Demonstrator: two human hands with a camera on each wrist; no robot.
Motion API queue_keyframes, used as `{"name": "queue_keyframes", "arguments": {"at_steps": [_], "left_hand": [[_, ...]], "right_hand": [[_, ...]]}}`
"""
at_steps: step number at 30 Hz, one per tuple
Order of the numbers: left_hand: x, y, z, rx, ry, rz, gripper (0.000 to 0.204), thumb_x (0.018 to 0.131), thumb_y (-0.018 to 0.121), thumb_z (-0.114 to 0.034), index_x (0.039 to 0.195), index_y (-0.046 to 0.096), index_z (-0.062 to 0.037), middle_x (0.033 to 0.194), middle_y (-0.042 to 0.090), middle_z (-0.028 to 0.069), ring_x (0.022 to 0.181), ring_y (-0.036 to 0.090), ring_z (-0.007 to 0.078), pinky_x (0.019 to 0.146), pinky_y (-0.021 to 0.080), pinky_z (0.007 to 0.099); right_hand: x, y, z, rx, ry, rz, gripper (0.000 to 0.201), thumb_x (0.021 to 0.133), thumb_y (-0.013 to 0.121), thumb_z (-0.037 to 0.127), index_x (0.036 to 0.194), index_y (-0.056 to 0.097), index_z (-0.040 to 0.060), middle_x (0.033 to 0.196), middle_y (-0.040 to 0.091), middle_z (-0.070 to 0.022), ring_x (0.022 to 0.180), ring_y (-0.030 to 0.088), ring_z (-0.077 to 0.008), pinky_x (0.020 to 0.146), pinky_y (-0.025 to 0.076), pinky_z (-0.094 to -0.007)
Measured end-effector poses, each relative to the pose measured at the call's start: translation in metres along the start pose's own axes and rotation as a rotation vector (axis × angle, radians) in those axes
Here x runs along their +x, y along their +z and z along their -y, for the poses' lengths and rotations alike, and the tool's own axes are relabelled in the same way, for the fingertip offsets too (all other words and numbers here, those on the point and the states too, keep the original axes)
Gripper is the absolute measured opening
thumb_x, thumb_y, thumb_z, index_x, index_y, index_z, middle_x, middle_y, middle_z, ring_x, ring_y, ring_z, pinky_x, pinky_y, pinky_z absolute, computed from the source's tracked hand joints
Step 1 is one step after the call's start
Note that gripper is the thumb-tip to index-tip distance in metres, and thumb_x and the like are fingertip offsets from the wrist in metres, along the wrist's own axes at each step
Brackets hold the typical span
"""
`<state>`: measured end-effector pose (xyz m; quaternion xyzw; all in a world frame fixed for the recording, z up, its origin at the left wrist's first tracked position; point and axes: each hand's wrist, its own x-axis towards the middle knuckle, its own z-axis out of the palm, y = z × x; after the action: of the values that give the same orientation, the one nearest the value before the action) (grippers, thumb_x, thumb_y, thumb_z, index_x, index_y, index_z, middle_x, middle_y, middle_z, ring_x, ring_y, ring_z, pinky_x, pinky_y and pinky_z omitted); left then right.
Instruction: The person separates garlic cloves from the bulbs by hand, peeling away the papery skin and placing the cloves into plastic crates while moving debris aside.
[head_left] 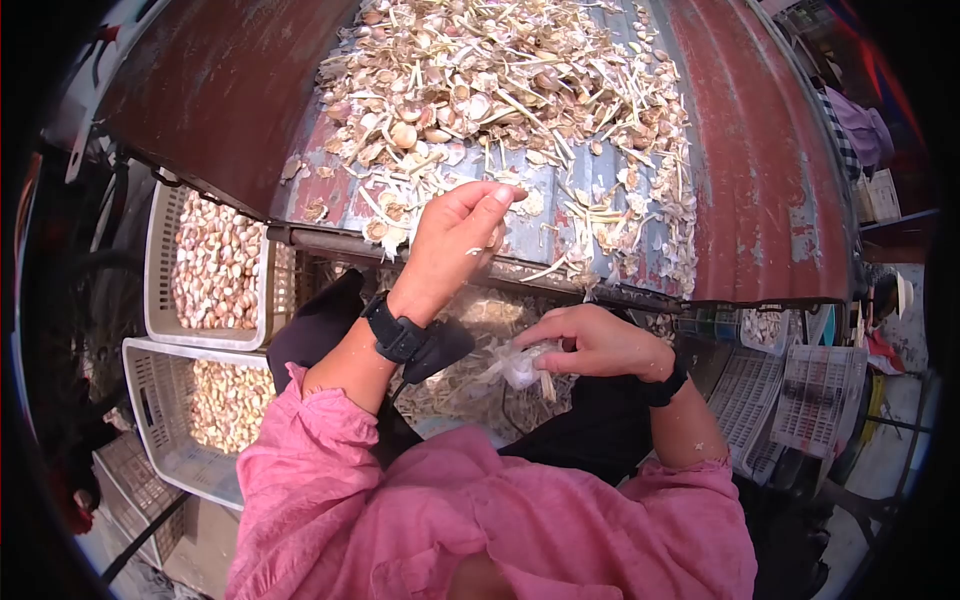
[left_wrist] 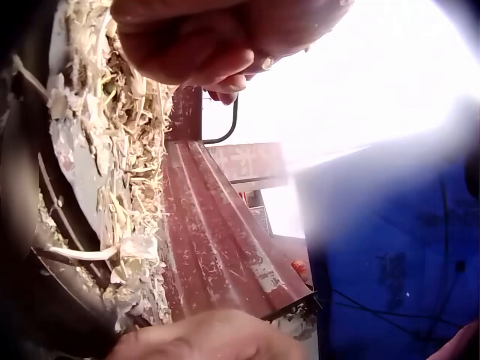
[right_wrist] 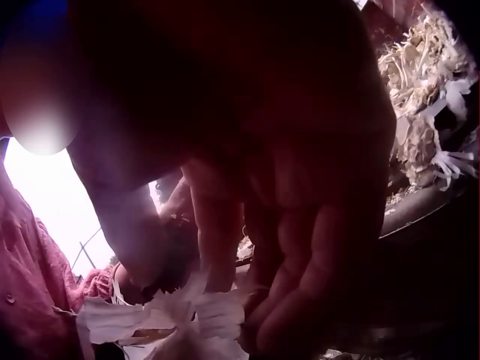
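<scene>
My left hand [head_left: 462, 232] is raised over the near edge of a rusty corrugated metal sheet [head_left: 770, 170], its fingertips bunched together and pointing at a heap of garlic cloves, stalks and skins [head_left: 500, 90]. Whether it holds a clove I cannot tell. In the left wrist view its fingers [left_wrist: 217, 52] curl at the top of the frame, beside the heap [left_wrist: 127, 150]. Lower, over my lap, my right hand [head_left: 596, 344] pinches a garlic bulb with loose white papery skins [head_left: 520, 364]. Up close in the right wrist view, the skins [right_wrist: 180, 319] hang below its fingers [right_wrist: 300, 247].
Two white plastic baskets of peeled cloves [head_left: 215, 262] [head_left: 225, 400] stand at my left. Empty white crates [head_left: 800, 395] are stacked on the right. A mound of husks [head_left: 470, 320] lies under the sheet's edge in front of my knees.
</scene>
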<state>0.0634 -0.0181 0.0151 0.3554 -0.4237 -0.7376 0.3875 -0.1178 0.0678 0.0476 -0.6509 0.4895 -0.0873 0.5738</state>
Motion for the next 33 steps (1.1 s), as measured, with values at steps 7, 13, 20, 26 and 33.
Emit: {"name": "queue_keyframes", "arguments": {"at_steps": [7,13,20,26,33], "left_hand": [[0.011,-0.004,0.017,-0.630,-0.330,-0.210,0.016,0.086,0.051,-0.021,0.089,0.052,-0.0057,0.071,0.054,0.0000,0.049,0.041,0.0040,0.041,0.031,0.0165],[0.016,0.002,0.016,-0.522,-0.236,-0.180,0.012,0.086,0.051,-0.016,0.092,0.051,-0.0051,0.077,0.055,0.0017,0.054,0.045,0.0052,0.044,0.036,0.0174],[0.013,0.006,0.017,-0.554,-0.292,-0.159,0.011,0.085,0.051,-0.015,0.089,0.052,-0.0047,0.076,0.054,0.0013,0.054,0.046,0.0053,0.045,0.036,0.0184],[0.015,0.009,0.023,-0.565,-0.276,-0.147,0.013,0.086,0.051,-0.015,0.092,0.052,-0.0041,0.076,0.054,0.0018,0.054,0.045,0.0054,0.045,0.037,0.0186],[0.017,0.015,0.025,-0.466,-0.294,-0.130,0.016,0.086,0.051,-0.016,0.094,0.052,-0.0022,0.077,0.054,0.0013,0.054,0.045,0.0046,0.047,0.037,0.0173]], "right_hand": [[0.062,-0.095,-0.045,-0.141,-0.029,-0.809,0.019,0.082,0.051,0.007,0.097,0.062,0.0014,0.076,0.059,-0.0006,0.065,0.052,-0.0043,0.060,0.044,-0.0188],[0.111,-0.127,-0.051,-0.595,-0.024,-0.775,0.022,0.074,0.057,0.010,0.095,0.063,0.0065,0.088,0.055,-0.0120,0.083,0.054,-0.0247,0.074,0.043,-0.0319],[0.033,-0.101,-0.040,-0.477,-0.069,-0.477,0.023,0.072,0.059,0.013,0.093,0.063,0.0027,0.083,0.059,-0.0122,0.080,0.056,-0.0215,0.073,0.044,-0.0309],[0.064,-0.129,-0.029,-0.324,0.153,-0.736,0.016,0.073,0.059,0.008,0.087,0.063,0.0004,0.074,0.062,-0.0090,0.068,0.057,-0.0131,0.063,0.045,-0.0256],[0.073,-0.109,-0.049,0.239,0.161,-0.553,0.013,0.076,0.061,0.008,0.086,0.059,-0.0006,0.077,0.060,-0.0061,0.065,0.058,-0.0105,0.056,0.047,-0.0226]]}}
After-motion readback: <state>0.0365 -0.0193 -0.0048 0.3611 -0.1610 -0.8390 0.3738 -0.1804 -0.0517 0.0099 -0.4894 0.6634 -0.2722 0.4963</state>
